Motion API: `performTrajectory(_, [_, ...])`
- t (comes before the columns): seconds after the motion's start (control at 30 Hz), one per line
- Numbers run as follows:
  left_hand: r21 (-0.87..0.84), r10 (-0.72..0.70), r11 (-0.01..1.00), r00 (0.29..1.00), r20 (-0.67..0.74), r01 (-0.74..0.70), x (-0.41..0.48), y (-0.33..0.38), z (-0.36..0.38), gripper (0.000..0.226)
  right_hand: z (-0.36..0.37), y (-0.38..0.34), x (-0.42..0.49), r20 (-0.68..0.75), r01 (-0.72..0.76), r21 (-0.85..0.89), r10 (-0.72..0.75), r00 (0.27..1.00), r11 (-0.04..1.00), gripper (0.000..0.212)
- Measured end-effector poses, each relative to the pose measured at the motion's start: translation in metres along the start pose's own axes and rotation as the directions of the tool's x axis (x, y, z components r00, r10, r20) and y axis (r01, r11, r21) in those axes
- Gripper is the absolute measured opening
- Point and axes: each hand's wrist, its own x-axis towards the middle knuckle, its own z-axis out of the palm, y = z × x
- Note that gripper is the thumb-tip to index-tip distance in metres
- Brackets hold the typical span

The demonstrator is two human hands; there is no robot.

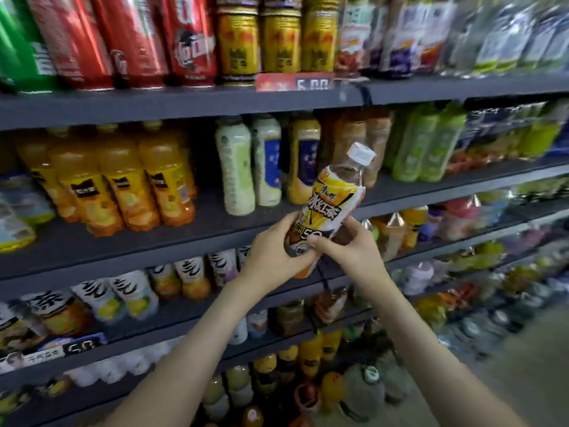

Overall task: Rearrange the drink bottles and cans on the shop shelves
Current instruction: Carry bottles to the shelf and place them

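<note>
While both hands are gripping its lower half, the tea bottle (331, 201) is tilting, white cap toward one o'clock, before the middle shelf (191, 238). The left hand (271, 254) is curling round its base from nine o'clock, and the right hand (351, 251) is pinching it from three o'clock.

Left grip (273, 251), right grip (351, 252), fingers curled.

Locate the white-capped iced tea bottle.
Head view, right of centre: the iced tea bottle is held tilted by the left hand and right hand, before the brown bottles on the second shelf.
</note>
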Motion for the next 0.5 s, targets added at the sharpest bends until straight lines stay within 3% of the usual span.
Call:
performTrajectory(0.27, [-0.038, -0.014, 0.999, 0.997, -0.076, 0.011, 0.051, 0.086, 0.156, 0.062, -0.177, 0.015, 0.010, -0.033, -0.079, -0.048, 0.078, 0.996, 0.996, 0.034])
performTrajectory(0.5, [0.051, 0.073, 0.996, 0.994, 0.086, -0.078, 0.119, 0.126, 0.246, 0.065, -0.291, 0.029, 0.032, -0.186, -0.095, -0.080, 0.078, 0.979, 0.992, 0.030])
